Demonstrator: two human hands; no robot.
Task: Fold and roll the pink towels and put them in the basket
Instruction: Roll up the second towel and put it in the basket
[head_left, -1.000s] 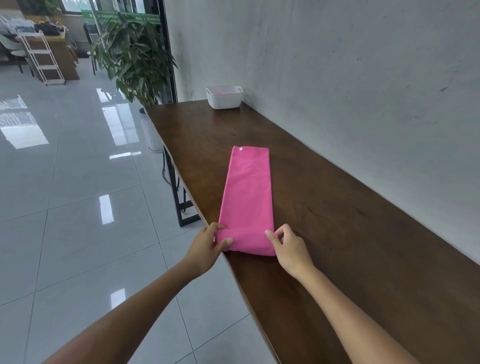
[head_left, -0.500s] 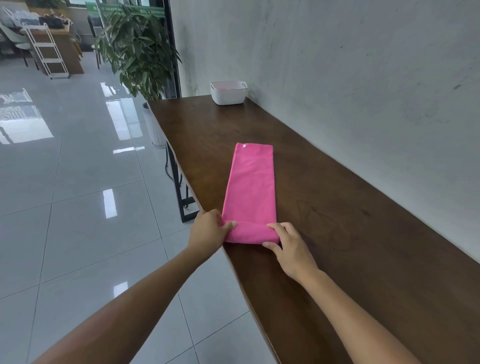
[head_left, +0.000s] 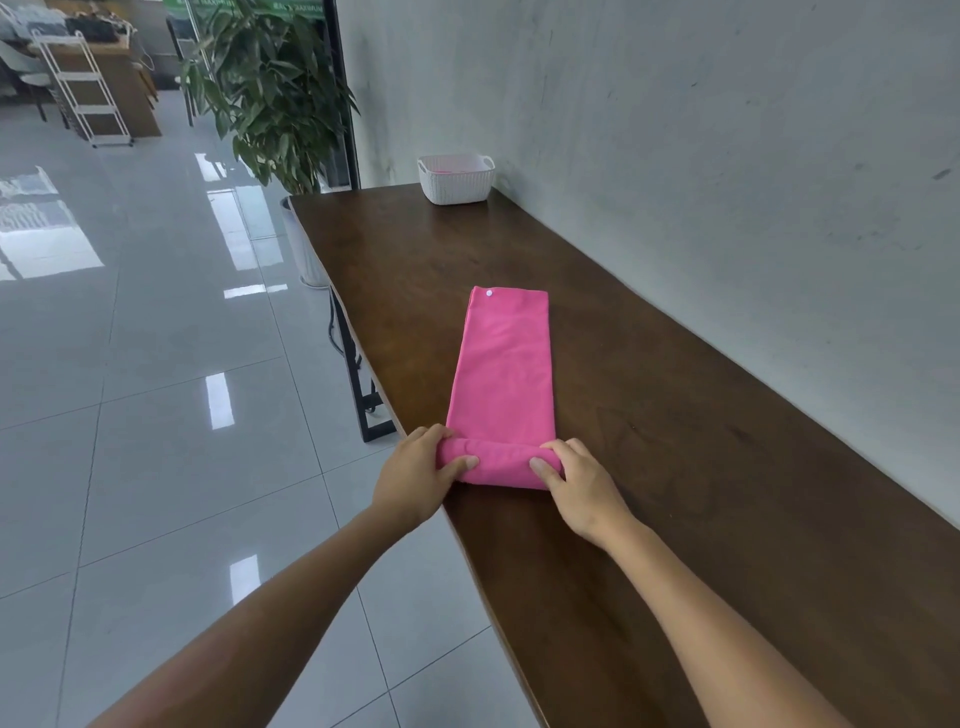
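A pink towel (head_left: 501, 364), folded into a long strip, lies on the brown counter (head_left: 675, 415) near its front edge, its near end wound into a short roll. The left hand (head_left: 415, 480) curls its grip round the roll's left end; the right hand (head_left: 576, 480) curls round the right end. A white basket (head_left: 456, 179) stands at the counter's far end by the wall, well apart.

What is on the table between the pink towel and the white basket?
Nothing: the head view shows only bare brown table between the pink towel and the white basket.
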